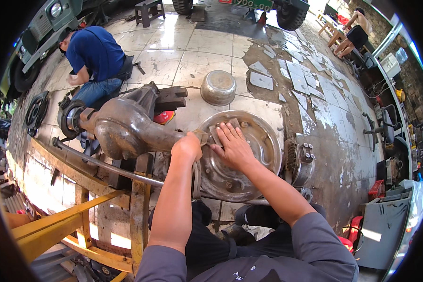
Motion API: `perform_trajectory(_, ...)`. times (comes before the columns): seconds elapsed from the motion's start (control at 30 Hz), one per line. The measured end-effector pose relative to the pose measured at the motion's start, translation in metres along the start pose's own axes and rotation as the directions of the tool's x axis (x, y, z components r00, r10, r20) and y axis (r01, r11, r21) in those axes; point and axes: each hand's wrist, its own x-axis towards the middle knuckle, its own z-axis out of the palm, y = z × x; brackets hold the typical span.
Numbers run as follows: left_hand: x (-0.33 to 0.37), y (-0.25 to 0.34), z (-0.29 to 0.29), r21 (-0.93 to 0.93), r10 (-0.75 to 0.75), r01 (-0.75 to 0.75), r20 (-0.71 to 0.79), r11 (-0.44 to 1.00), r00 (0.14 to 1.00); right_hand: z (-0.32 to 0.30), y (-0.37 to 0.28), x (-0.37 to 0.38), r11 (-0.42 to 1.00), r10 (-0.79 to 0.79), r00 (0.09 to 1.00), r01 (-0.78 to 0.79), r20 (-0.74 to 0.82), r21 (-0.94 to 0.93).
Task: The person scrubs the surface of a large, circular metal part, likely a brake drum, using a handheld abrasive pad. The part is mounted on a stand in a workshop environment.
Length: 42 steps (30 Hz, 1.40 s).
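A round metal brake backing plate stands in front of me, joined to a heavy axle housing on its left. My right hand lies palm down on the plate's upper left face, fingers stretched out. A flat greyish-brown piece shows beside its fingers; I cannot tell what it is. At the plate's left edge, by the end of the axle tube, my left hand is closed. A tan squarish piece shows beside its fingers, but what it grips is hidden.
A metal bowl sits on the tiles beyond the plate. A yellow frame and a long rod lie left. One person in blue crouches far left; another is far right. Broken tiles cover the floor; a grey cabinet stands right.
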Motion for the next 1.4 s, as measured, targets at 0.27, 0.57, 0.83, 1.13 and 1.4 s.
perform_trajectory(0.27, 0.001, 0.001, 0.000, 0.014, 0.018, -0.018, -0.027, 1.000, 0.999, 0.001, -0.001, 0.002, 0.999, -0.004, 1.000, 0.003, -0.022, -0.037)
perform_trajectory(0.57, 0.004, -0.001, 0.003, 0.048, 0.038, -0.037, -0.008, 0.998, 0.999, 0.000, 0.004, 0.011, 0.999, 0.038, 0.999, -0.039, -0.037, -0.013)
perform_trajectory(0.83, 0.008, -0.004, 0.008, 0.042, 0.045, -0.044, -0.013, 0.998, 0.999, 0.003, 0.005, 0.011, 1.000, 0.020, 0.999, -0.020, -0.050, 0.007)
perform_trajectory(1.13, 0.003, -0.001, 0.004, 0.024, 0.043, -0.043, -0.025, 0.999, 0.999, 0.004, -0.004, 0.009, 0.999, 0.030, 1.000, -0.030, -0.005, -0.036)
perform_trajectory(1.4, 0.000, 0.000, -0.001, 0.018, 0.041, -0.041, -0.025, 0.999, 0.999, 0.010, -0.002, 0.002, 0.998, 0.005, 1.000, -0.007, -0.025, -0.067)
